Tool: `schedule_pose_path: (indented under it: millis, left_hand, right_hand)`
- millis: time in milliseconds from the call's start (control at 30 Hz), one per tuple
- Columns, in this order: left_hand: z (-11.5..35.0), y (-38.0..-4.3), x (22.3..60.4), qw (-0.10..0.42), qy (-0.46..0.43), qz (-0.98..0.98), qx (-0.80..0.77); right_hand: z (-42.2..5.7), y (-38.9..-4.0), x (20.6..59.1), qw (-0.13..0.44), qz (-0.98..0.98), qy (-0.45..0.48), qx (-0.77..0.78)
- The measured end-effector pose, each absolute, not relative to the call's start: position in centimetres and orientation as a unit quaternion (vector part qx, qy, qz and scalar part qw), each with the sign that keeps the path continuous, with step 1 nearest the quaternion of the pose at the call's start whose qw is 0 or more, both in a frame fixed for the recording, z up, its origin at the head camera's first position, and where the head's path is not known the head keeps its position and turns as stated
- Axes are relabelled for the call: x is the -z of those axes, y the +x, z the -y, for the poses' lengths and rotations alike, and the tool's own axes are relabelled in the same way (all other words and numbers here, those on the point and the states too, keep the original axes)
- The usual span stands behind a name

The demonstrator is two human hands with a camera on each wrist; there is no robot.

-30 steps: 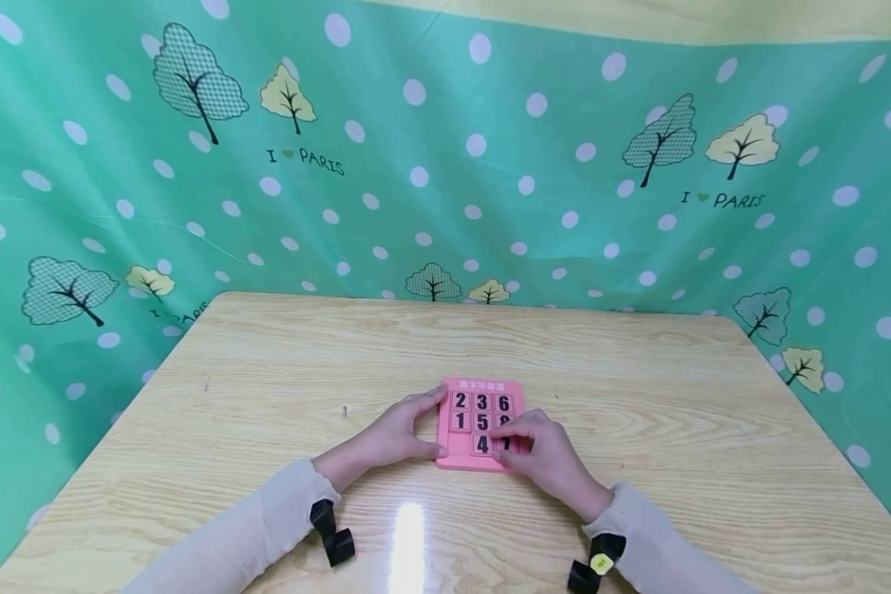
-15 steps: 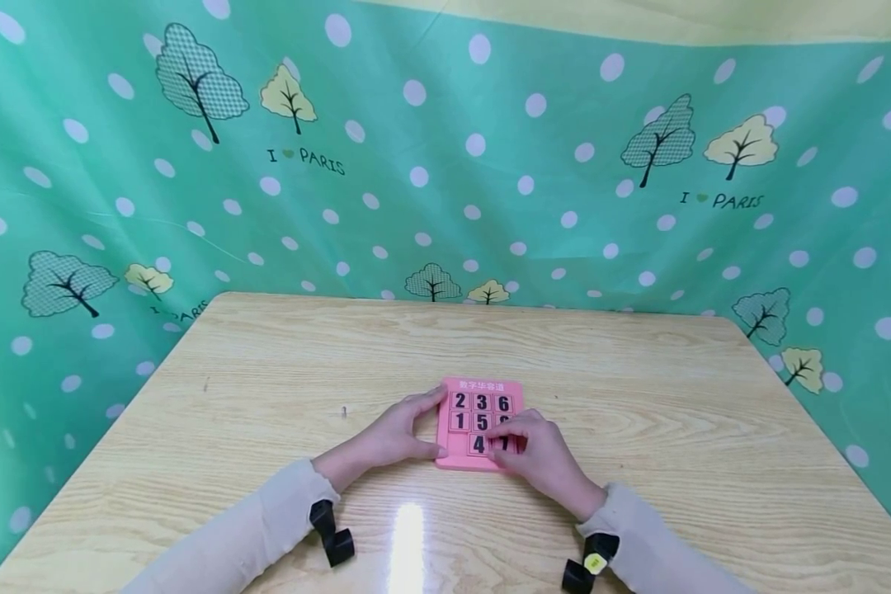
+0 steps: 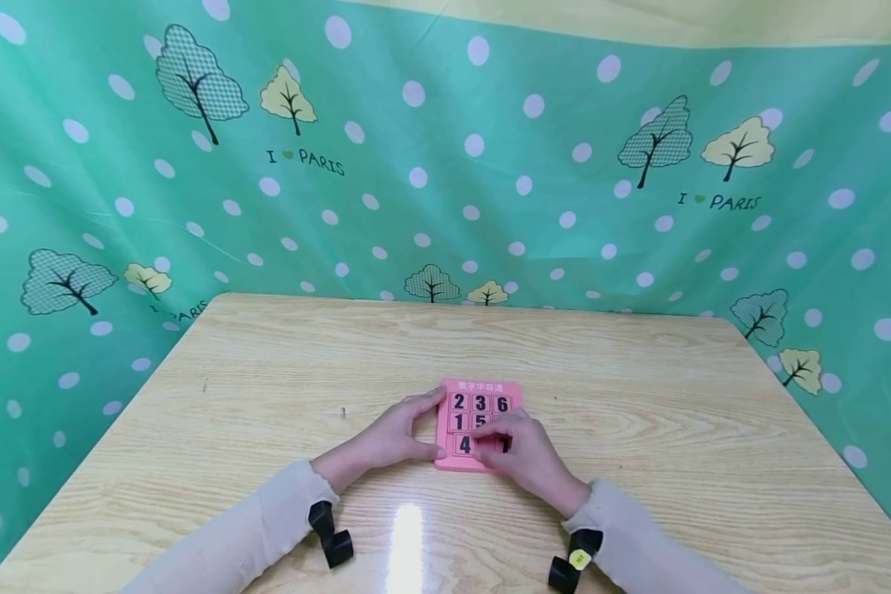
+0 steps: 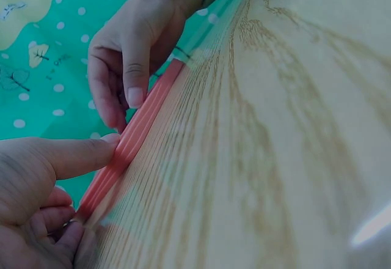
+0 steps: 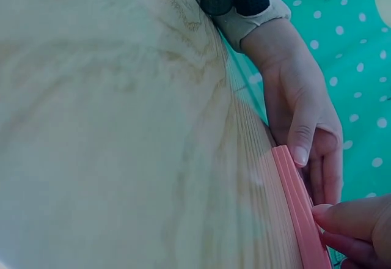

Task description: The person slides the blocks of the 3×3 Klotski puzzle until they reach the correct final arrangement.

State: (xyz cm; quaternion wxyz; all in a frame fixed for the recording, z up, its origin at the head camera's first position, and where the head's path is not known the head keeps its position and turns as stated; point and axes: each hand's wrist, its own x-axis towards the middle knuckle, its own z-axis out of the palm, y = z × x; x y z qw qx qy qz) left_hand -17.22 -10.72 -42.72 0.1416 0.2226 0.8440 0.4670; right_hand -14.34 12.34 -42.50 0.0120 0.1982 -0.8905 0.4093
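Note:
A pink sliding number puzzle [image 3: 483, 386] lies flat on the table in the head view. Tiles 2, 3 and 6 form its top row, with 1 and 5 below. My left hand [image 3: 393, 431] grips the puzzle's left side, one finger near the top corner and the thumb at the lower corner. My right hand [image 3: 525, 450] pinches the right side of the 4 tile [image 3: 464, 445] in the bottom row, at the left. The 7 tile [image 3: 506, 445] is partly covered, and the right hand hides the middle row's right tile. Both wrist views show the puzzle edge-on.
The puzzle stands on a light wood-grain table [image 3: 304, 346]. Behind and beside it hangs a green dotted curtain [image 3: 386, 107] with printed trees. Each wrist wears a small black camera [image 3: 332, 536]. A bright light reflection [image 3: 406, 549] shows on the near tabletop.
The 4 tile has slid left along the bottom row from below the 5 to nearly below the 1. My right hand has moved left with it; my left hand stays in place.

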Motion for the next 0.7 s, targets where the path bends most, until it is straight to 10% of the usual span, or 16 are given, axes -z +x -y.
schedule_pose_path:
  millis: [700]
  left_hand:
    - [10.7, -17.3, 42.9, 0.142, 0.22, -0.844, -0.467]
  right_hand:
    - [-12.7, -14.5, 42.2, 0.02, 0.887, 0.212, -0.41]
